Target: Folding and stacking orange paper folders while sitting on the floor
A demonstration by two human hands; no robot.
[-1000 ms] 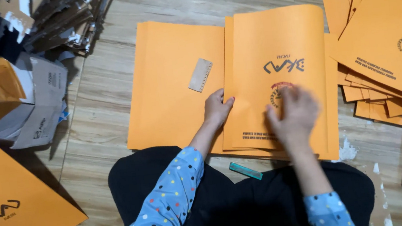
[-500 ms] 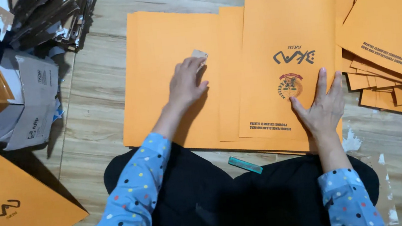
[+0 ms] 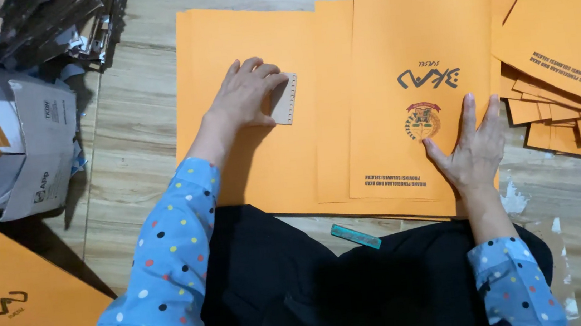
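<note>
Since 1 second ago our left hand (image 3: 243, 92) has slid left onto the small tan notched card (image 3: 284, 99), fingers curled over it, while our right hand (image 3: 472, 147) now lies flat, spread, pinning the near-right orange folder (image 3: 392, 37), suggesting smoothing comes next.

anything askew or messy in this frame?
Yes. The orange folders at the upper right lie fanned and crooked, not squared up. Torn cardboard boxes slump at the left. White scraps dot the wooden floor by the right hand.
</note>
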